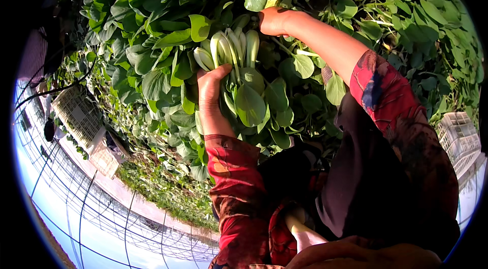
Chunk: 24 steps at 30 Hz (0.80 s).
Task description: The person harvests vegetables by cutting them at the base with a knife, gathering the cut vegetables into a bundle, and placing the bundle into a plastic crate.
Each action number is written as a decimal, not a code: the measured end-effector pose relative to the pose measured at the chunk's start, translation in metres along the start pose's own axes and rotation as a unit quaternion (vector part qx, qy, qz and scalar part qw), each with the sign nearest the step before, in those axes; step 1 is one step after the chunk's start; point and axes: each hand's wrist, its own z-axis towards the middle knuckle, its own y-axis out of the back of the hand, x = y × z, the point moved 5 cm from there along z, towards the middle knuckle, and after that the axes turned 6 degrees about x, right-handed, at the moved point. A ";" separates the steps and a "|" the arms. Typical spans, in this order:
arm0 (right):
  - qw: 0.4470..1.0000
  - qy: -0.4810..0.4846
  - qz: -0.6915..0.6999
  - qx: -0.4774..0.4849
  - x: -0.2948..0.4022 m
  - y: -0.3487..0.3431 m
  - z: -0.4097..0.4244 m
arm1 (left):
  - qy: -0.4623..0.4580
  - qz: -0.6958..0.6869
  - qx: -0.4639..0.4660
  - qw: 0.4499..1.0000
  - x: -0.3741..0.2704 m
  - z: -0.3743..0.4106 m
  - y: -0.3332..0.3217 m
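My left hand (212, 83) grips a bunch of leafy greens (233, 49) that look like bok choy. Their pale, thick stalk bases point away from me, and the broad green leaves (250, 105) hang back toward my body. Just beyond and to the right, my right hand (275, 21) reaches down among the growing plants with its fingers curled. A yellowish leaf (272, 1) shows beside its knuckles. The fingertips are hidden, so whether they hold anything is unclear. Dense standing greens (160, 32) surround both hands.
Plastic crates (78, 116) stand at the left beside a pale path, and another white crate (459, 141) is at the far right. A person's striped clothing (33, 55) shows at the left rim. Greenhouse framing (126, 211) curves along the lower left.
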 end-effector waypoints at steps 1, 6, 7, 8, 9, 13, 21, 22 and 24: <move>1.000 -0.009 0.002 -0.001 -0.006 0.000 -0.006 | 0.003 0.001 0.004 1.000 0.002 0.001 -0.001; 0.999 -0.001 -0.028 -0.031 -0.019 -0.015 0.004 | -0.010 0.001 0.005 1.000 0.003 0.001 0.005; 1.000 -0.006 -0.022 -0.016 -0.015 -0.013 0.000 | -0.015 -0.001 0.011 1.000 0.009 0.005 0.009; 1.000 -0.011 -0.015 -0.002 -0.011 -0.011 -0.003 | -0.005 -0.011 0.011 1.000 0.016 0.008 0.015; 1.000 -0.016 -0.008 0.010 -0.012 -0.006 -0.008 | 0.003 -0.021 0.013 1.000 0.016 0.009 0.013; 0.999 -0.022 0.018 0.040 -0.018 -0.008 -0.014 | -0.065 0.046 0.041 0.996 -0.004 -0.009 0.003; 0.741 0.219 0.629 -0.086 -0.018 -0.014 -0.063 | -0.094 0.042 0.022 0.994 -0.009 -0.068 -0.038; 0.728 0.237 0.635 -0.101 -0.024 -0.011 -0.070 | -0.095 0.037 0.034 0.994 -0.011 -0.075 -0.048; 0.715 0.276 0.634 -0.100 -0.022 -0.008 -0.092 | -0.097 -0.003 0.044 0.994 0.017 -0.083 -0.020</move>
